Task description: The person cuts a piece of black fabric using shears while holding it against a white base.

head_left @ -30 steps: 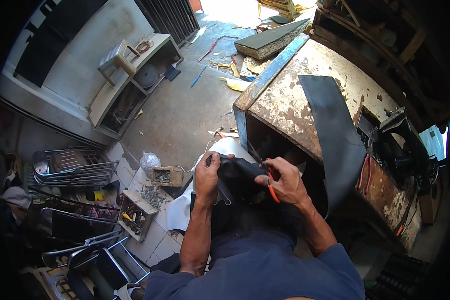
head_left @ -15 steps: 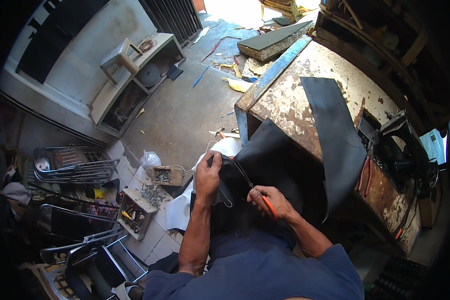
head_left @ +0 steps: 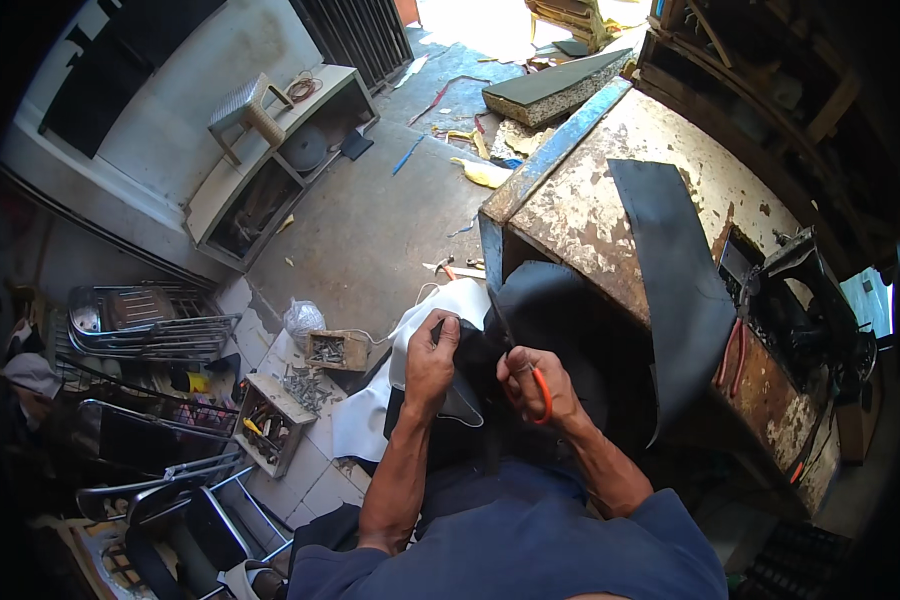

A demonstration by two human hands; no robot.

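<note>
My right hand (head_left: 542, 386) is wrapped round a pair of orange-handled scissors (head_left: 543, 397), whose dark blades point away from me. The blades are against black sheet material (head_left: 540, 290) that looks like leatherette; how far apart they stand I cannot make out. Left of them, my left hand (head_left: 433, 362) pinches an edge of the same black material, thumb on top. A pale-edged fold (head_left: 462, 402) hangs between my forearms. Under my left wrist spreads a white sheet (head_left: 362, 420).
At right, a worn table (head_left: 570, 215) bears a long black strip (head_left: 660, 260), red-handled pliers (head_left: 733, 350) and a dark sewing machine (head_left: 805, 305). Left stand boxes of hardware (head_left: 273, 425) and folded metal chairs (head_left: 135, 315). A hammer (head_left: 445, 268) lies on the floor ahead.
The black material's raised far corner has dropped into a rounded fold. My right hand and scissors have turned more upright and moved slightly right; my left hand has shifted slightly right and down.
</note>
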